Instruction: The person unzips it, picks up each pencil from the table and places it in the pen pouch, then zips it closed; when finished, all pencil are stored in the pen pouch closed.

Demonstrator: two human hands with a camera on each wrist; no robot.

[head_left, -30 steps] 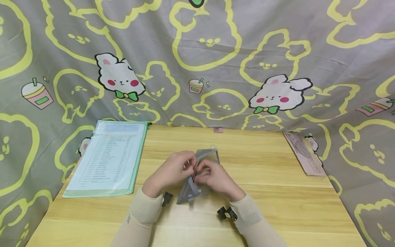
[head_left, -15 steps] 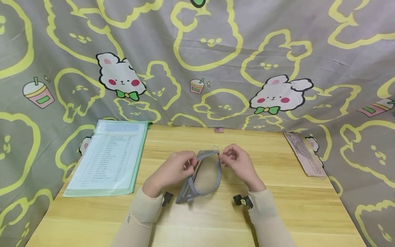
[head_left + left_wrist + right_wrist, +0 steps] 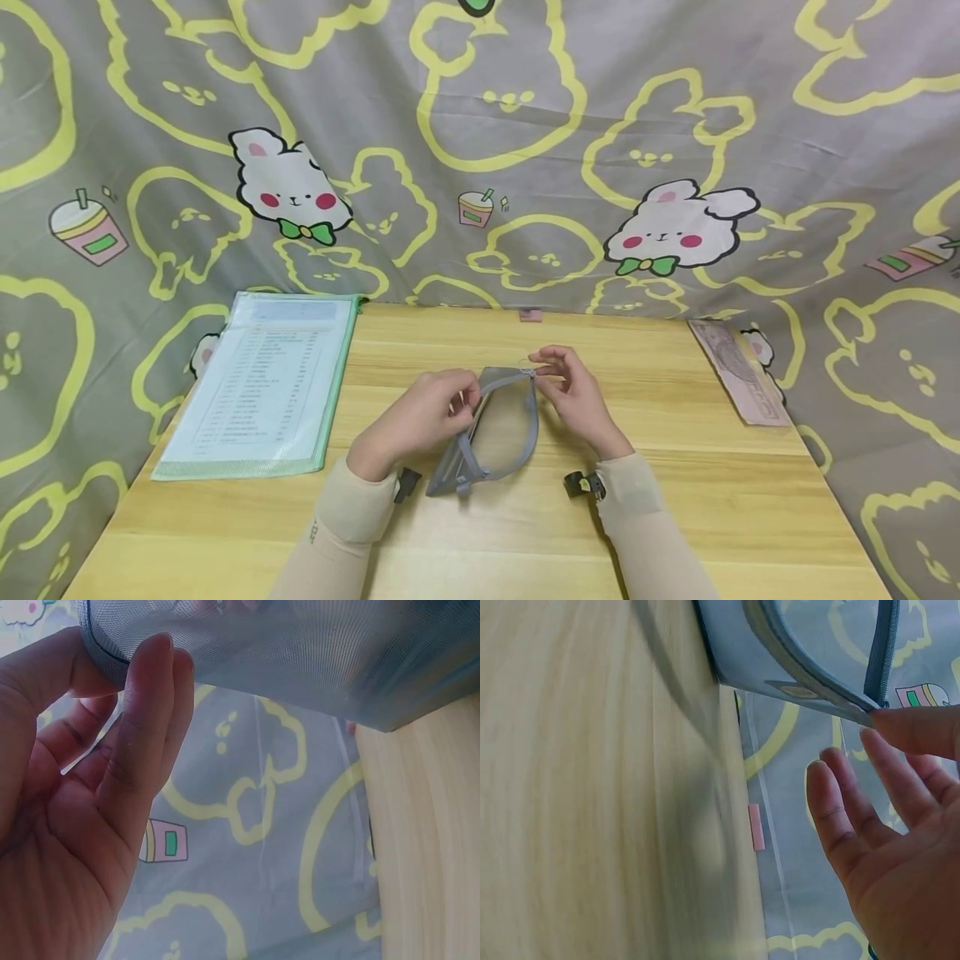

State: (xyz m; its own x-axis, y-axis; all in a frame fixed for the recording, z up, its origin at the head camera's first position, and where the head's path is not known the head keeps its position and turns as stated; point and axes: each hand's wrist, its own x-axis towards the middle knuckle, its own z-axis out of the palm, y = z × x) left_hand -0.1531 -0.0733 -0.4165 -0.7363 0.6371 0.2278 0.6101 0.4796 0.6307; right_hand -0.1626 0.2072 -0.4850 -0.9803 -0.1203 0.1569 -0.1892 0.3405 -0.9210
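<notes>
A grey mesh zipper pouch (image 3: 447, 472) stands unzipped at the middle of the table, its mouth spread into a wide oval. My left hand (image 3: 420, 417) pinches the left rim between thumb and fingers; in the left wrist view the fingertips lie against the mesh (image 3: 300, 660). At the far end of the zipper, my right hand (image 3: 581, 408) pinches the pouch's corner with thumb and forefinger, close to a ring-shaped zipper pull (image 3: 524, 364). Its other fingers are spread apart in the right wrist view. The inside of the pouch is partly hidden by its left wall.
A clear folder with a green edge (image 3: 255, 392), holding a printed sheet, lies on the left of the wooden table (image 3: 645, 525). A pinkish banknote-like paper (image 3: 738, 375) lies at the right edge. A patterned curtain (image 3: 525, 250) hangs behind, by a small pink tag (image 3: 531, 316).
My right hand has left the inside of the pouch, moved right and away to the far zipper end, and now pinches there. The mouth has widened; the left hand keeps its hold.
</notes>
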